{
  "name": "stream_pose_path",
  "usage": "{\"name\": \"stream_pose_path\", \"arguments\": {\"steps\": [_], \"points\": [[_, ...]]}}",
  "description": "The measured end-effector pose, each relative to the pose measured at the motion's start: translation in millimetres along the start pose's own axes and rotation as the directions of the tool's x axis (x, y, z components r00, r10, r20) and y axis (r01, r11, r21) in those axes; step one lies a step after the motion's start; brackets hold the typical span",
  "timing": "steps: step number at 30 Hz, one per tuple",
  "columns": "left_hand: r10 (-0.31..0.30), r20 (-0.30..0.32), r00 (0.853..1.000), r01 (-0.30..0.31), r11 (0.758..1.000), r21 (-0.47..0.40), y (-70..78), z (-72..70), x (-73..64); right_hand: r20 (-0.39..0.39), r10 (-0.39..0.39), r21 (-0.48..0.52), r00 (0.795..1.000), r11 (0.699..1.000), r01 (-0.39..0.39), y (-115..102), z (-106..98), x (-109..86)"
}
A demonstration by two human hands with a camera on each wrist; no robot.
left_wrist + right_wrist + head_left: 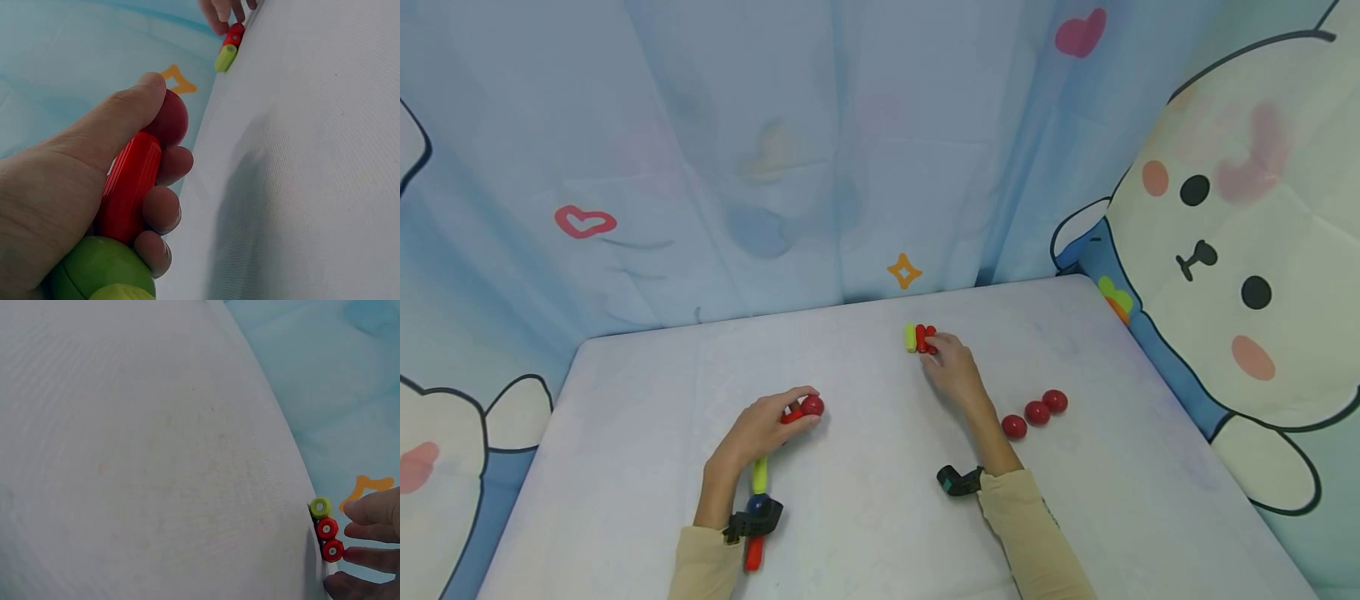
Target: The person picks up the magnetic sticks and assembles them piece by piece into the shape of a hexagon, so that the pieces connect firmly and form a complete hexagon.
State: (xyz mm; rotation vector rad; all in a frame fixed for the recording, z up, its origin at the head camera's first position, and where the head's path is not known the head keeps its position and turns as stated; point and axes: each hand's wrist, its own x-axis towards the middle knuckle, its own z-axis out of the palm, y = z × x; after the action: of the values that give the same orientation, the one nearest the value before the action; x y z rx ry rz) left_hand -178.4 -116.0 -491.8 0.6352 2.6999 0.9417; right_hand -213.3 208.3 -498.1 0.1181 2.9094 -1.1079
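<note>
My left hand [765, 425] holds a stick of rods and balls, thumb and fingers wrapped round its red rod [128, 187] near a dark red ball [170, 120]. A green ball [103, 269] follows below the palm in the left wrist view. Farther along, the head view shows a yellow-green rod [760, 476], a blue ball [757, 503] and another red rod [754, 554]. At the back of the table, my right hand [952, 367] has its fingertips at the rightmost of two short red rods [332, 550]. A yellow-green rod [320, 507] lies beside them in the row.
Three dark red balls [1037, 413] lie in a slanted line right of my right forearm. A white cloth covers the table [865, 500]. Behind its far edge hangs a light blue curtain [790, 167] with cartoon prints.
</note>
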Motion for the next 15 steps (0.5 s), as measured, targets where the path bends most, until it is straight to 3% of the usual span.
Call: {"name": "stream_pose_path", "arguments": {"steps": [10,15], "points": [[-0.009,0.008,1.0,0.009,1.0,-0.017,1.9,-0.3,-0.4,0.003,0.06,-0.134,0.998,0.989,-0.059,0.3,2.7,-1.2],[-0.021,0.021,1.0,0.021,0.999,-0.029,3.0,-0.6,-1.2,0.006,0.089,-0.156,0.996,0.984,-0.087,0.5,2.5,-1.8]]}}
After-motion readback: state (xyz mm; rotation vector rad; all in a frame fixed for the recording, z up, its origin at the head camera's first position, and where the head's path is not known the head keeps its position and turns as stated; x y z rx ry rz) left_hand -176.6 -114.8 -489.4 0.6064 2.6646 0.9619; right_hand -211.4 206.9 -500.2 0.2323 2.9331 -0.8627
